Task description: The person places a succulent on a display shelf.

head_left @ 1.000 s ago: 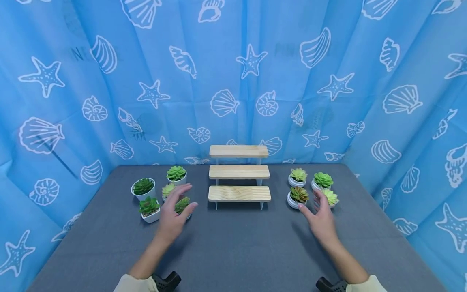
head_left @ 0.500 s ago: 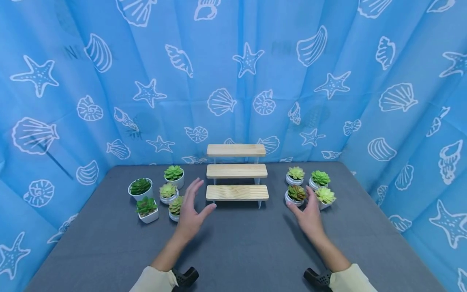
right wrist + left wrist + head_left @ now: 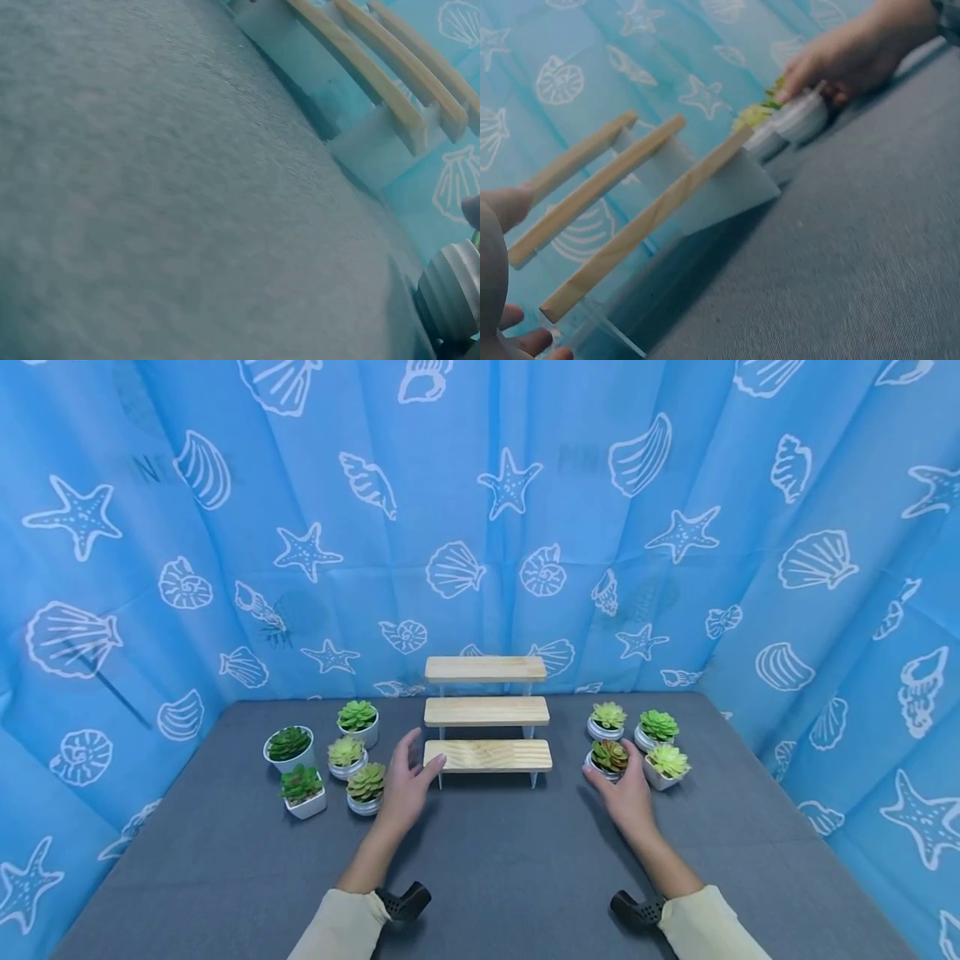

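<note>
My right hand [image 3: 628,793] holds a small potted succulent [image 3: 606,758] with reddish-green leaves, thumb on its near left side and fingers on its right. Its ribbed white pot [image 3: 452,292] shows at the lower right edge of the right wrist view, low over the cloth. By the left end of a three-step wooden display stand [image 3: 487,757], my left hand [image 3: 403,789] has its thumb and fingers spread, with nothing held. The left wrist view shows the left thumb [image 3: 508,206] overlapping the upper steps and the fingertips below the lowest board's end.
Left of the stand sit several potted succulents, among them a yellow-green one [image 3: 366,785] beside my left hand. More stand at the right, including a pale green one [image 3: 667,762] close to my right fingers. A blue shell-print curtain [image 3: 480,527] hangs behind the grey-covered table [image 3: 495,877].
My left hand has moved right, from over the left succulents to the stand's left end. My right hand has closed in round the reddish-green succulent. The head view has shifted slightly.
</note>
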The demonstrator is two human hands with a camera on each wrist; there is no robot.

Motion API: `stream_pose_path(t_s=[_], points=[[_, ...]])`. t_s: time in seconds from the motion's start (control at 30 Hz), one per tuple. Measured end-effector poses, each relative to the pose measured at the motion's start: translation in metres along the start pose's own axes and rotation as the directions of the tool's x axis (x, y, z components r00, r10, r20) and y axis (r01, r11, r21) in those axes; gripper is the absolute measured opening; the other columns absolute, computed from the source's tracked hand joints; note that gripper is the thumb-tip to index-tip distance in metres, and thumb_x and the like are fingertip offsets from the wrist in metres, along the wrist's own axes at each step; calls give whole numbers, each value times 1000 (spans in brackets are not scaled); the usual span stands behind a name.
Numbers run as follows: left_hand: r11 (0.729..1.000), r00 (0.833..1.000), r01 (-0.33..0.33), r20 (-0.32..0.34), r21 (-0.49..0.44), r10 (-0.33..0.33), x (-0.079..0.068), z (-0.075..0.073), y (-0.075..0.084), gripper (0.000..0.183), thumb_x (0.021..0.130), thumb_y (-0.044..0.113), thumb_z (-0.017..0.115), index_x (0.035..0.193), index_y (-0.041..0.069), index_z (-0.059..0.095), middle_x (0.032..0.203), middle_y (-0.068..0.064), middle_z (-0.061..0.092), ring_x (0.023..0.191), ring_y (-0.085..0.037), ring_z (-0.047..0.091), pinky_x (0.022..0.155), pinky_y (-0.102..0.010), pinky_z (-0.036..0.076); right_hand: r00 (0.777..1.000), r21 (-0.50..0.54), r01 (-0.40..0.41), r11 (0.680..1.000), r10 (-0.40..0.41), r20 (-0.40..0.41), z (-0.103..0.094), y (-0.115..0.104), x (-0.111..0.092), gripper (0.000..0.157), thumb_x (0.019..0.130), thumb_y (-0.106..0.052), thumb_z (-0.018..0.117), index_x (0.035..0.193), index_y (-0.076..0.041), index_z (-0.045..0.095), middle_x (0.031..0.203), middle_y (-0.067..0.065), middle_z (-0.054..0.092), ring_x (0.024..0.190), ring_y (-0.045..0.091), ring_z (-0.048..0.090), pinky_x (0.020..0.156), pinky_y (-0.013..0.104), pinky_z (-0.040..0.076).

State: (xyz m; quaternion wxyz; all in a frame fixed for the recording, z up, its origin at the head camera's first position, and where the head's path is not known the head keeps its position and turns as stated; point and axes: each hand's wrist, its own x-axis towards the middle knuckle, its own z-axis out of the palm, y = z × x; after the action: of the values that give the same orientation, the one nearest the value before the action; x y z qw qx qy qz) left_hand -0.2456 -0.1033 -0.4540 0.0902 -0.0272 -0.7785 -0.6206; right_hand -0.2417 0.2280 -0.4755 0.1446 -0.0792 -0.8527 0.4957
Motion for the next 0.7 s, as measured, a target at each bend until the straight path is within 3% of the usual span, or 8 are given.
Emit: stream_pose_path(t_s=[0.23, 0.5, 0.7], points=[[998, 998, 53, 19, -21, -52, 7, 7, -9, 68, 96, 28, 64, 150, 5, 30, 154, -20, 27, 136, -40, 34, 106, -53, 35, 999, 8, -39, 999, 39, 0, -3, 4, 3, 76, 91, -22, 70, 149, -1, 25, 146, 26, 34, 131, 39, 37, 105, 51, 32], [996, 996, 90, 3, -12, -90, 6, 11, -18, 61, 98, 22, 60, 149, 2, 33, 151, -19, 33, 121, -36, 50, 95, -50, 44, 1000, -84, -29, 996, 28, -5, -6, 7, 0, 65, 90, -21, 72, 140, 5, 39, 119, 24, 51, 101, 34, 50, 80, 45, 41], [995, 995, 99, -9, -17, -99, 6, 12, -17, 57, 99, 14, 59, 149, 2, 34, 149, -19, 36, 125, -36, 47, 97, -50, 43, 1000, -79, -23, 997, 22, -3, -7, 5, -2, 63, 88, -18, 73, 137, 6, 41, 120, 25, 51, 104, 35, 50, 83, 45, 41]])
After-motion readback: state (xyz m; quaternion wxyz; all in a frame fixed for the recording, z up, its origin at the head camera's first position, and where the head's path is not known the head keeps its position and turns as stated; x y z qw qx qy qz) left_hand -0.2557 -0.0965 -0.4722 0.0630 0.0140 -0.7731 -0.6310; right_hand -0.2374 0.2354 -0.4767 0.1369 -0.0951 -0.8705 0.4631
